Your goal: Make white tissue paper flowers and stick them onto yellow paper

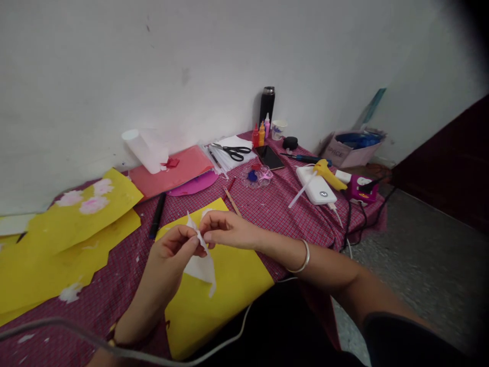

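Note:
A thin white piece of tissue paper (pixel 203 269) is held between my two hands, above a yellow sheet of paper (pixel 233 285). My left hand (pixel 173 252) pinches it from the left with thumb and fingers. From the right, my right hand (pixel 225 229) grips the same piece, its fingertips close to those of the left. The paper looks creased where the fingers meet and hangs loosely below them. Behind the right hand, another bit of white (pixel 207 212) shows on the yellow sheet. A pencil (pixel 232 201) lies just beyond.
Yellow paper sheets (pixel 76 244) with pinkish-white paper flowers (pixel 94 205) lie left, near a black marker (pixel 157 215). At the back are scissors (pixel 235 151), paint bottles (pixel 262 134) and a black flask (pixel 267 104). A yellow glue gun (pixel 329 175) rests on a white power bank (pixel 315 184).

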`<state>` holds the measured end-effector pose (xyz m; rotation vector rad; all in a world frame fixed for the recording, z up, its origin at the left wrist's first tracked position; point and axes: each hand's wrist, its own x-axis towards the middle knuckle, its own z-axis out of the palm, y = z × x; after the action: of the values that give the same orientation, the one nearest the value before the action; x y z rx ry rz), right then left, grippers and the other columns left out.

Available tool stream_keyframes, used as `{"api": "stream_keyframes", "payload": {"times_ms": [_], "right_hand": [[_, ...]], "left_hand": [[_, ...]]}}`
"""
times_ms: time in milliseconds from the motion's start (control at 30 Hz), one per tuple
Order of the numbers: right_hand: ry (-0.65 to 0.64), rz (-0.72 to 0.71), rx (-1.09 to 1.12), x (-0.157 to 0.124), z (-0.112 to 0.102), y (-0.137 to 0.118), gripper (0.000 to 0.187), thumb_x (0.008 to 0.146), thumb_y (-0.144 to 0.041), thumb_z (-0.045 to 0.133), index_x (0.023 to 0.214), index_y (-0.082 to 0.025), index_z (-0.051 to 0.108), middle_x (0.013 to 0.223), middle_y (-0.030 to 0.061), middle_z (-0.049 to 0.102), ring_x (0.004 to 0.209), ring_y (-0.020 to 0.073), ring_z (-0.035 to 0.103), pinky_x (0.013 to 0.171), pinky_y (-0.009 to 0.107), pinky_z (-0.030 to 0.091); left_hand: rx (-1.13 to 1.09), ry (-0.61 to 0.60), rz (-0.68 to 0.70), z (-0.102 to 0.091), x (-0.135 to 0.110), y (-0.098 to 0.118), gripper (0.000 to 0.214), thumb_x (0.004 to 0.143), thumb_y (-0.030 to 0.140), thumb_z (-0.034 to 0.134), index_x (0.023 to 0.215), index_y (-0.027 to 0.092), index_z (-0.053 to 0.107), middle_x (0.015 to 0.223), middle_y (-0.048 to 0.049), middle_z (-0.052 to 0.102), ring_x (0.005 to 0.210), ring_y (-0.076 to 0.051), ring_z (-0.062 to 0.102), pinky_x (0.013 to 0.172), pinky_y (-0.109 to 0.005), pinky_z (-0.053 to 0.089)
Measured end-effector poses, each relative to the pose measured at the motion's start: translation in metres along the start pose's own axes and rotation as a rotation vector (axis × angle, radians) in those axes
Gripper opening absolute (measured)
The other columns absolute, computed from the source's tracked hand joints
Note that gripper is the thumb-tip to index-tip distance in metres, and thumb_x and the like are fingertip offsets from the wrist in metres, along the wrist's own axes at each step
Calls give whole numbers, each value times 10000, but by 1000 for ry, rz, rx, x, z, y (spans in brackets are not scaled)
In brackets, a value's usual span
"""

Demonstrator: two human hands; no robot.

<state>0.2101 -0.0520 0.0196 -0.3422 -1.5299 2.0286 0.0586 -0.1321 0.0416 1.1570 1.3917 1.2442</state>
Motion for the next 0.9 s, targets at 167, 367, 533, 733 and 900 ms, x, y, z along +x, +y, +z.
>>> {"api": "stream_keyframes", "payload": {"times_ms": [167, 367, 533, 733, 900], "right_hand": [[138, -38, -193, -3, 2, 4, 256, 738, -285, 733, 805, -159, 520, 733, -29, 571, 676, 88, 565, 646, 233, 452], [184, 11, -237, -2, -1, 7, 134, 812, -235, 626, 744, -151, 547, 683, -16, 585, 652, 97, 576, 669, 251, 490], [193, 78, -143, 0, 0, 1, 88, 829, -164, 559, 746, -141, 575, 669, -14, 610, 613, 85, 593, 649, 235, 499], [169, 45, -235, -3, 4, 0, 132, 830, -146, 559, 698, -146, 549, 641, -28, 581, 587, 72, 570, 614, 208, 466], [131, 17, -263, -10, 14, -4, 130, 823, -154, 589, 697, -148, 557, 620, -34, 582, 582, 70, 558, 589, 196, 454]], "left_hand": [[110, 95, 88, 5, 4, -5, 136, 720, 277, 709, 679, 185, 619, 611, 6, 625, 587, -127, 572, 594, -222, 448], [137, 121, 79, 8, 4, -11, 127, 711, 280, 706, 682, 182, 631, 630, -3, 634, 589, -129, 570, 586, -222, 449], [-179, 88, -17, 6, 7, -17, 146, 744, 319, 664, 738, 174, 649, 720, -27, 652, 670, -160, 613, 652, -281, 518], [-238, 34, -95, 2, 9, -17, 318, 764, 483, 635, 705, 175, 583, 612, 5, 551, 542, -142, 552, 467, -267, 507], [23, -60, -68, 3, -6, -7, 300, 756, 454, 669, 692, 169, 601, 609, 6, 564, 518, -127, 547, 474, -248, 515]]}}
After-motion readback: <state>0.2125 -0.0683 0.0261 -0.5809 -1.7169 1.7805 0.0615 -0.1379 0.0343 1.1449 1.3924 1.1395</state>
